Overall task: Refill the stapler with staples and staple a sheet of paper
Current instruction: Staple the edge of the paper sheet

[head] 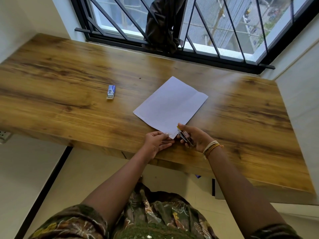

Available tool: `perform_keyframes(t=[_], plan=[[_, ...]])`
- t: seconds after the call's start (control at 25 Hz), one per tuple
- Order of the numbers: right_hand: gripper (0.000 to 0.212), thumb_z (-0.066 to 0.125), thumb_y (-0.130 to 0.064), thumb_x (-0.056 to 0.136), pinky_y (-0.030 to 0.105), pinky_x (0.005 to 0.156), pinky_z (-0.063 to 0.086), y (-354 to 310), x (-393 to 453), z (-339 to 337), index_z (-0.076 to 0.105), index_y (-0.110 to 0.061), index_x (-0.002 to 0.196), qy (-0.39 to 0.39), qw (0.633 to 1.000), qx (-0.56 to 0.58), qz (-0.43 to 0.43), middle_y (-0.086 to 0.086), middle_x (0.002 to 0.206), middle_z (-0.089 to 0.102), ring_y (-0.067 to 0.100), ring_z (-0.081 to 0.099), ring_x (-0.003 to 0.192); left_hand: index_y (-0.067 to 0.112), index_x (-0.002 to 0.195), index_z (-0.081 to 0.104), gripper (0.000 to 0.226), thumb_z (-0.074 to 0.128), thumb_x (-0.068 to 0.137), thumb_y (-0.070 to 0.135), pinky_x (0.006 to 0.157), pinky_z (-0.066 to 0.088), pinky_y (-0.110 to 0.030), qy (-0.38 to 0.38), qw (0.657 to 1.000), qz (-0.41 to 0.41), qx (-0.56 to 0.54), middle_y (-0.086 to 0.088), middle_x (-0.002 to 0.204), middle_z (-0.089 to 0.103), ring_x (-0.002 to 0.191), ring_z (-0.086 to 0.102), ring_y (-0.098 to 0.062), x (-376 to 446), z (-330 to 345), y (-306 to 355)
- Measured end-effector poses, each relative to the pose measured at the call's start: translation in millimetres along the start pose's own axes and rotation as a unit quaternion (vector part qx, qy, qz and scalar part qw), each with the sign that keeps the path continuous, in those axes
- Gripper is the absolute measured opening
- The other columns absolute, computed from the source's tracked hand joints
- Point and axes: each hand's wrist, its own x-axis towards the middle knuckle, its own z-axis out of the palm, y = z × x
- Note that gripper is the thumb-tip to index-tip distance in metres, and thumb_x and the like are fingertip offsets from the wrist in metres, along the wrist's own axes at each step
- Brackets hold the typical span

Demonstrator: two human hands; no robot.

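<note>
Stapler (186, 137) gripped in right hand (195, 138); left hand (156, 141) pinches paper (170, 104) corner beside it.

I see a wood-grain counter (69, 80) running wall to wall beneath a black-framed window (215, 37) with diagonal bars. A dark cloth (162, 25) hangs on the bars. Daylight falls across the wood. Pale walls (20, 18) flank it; a wall socket (3, 134) sits low at left.
</note>
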Motion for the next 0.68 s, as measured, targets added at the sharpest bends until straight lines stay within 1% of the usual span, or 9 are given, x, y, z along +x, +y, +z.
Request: perform_keyframes(t=[0.2,0.4,0.52,0.68], plan=[[0.049,0.068,-0.051,0.081,0.017,0.041,0.045,-5,3,-3,0.060,-0.011,0.108,-0.014,1.000,-0.019,0.019,0.001,0.076,0.067,0.009,0.059,0.054,0.000,0.099,0.058,0.012,0.063,0.089,0.004,0.062,0.062,-0.030,-0.004,1.000,-0.001,0.001,-0.021,0.084,0.069,0.070,0.073,-0.027,0,-1,0],[0.054,0.068,-0.049,0.081,0.017,0.039,0.043,-4,8,-2,0.059,-0.007,0.114,-0.006,0.999,-0.037,0.026,0.002,0.079,0.066,0.009,0.059,0.055,0.000,0.099,0.058,0.012,0.062,0.089,0.004,0.060,0.061,-0.028,-0.009,1.000,-0.001,0.005,-0.021,0.084,0.070,0.069,0.073,-0.025,-1,-1,1],[0.049,0.068,-0.047,0.082,0.017,0.038,0.041,-4,10,-2,0.061,-0.007,0.110,0.000,0.999,-0.040,0.028,0.001,0.077,0.066,0.008,0.059,0.053,-0.001,0.100,0.058,0.014,0.063,0.088,0.004,0.060,0.061,-0.028,-0.009,1.000,-0.003,0.007,-0.022,0.086,0.070,0.071,0.073,-0.026,0,-1,0],[0.039,0.068,-0.045,0.083,0.018,0.037,0.038,-3,12,1,0.063,-0.008,0.095,0.022,0.998,-0.047,0.027,0.000,0.071,0.065,0.008,0.057,0.051,-0.002,0.104,0.058,0.018,0.064,0.087,0.003,0.059,0.061,-0.028,-0.011,1.000,0.000,0.007,-0.023,0.084,0.070,0.069,0.074,-0.026,0,-2,-1]])
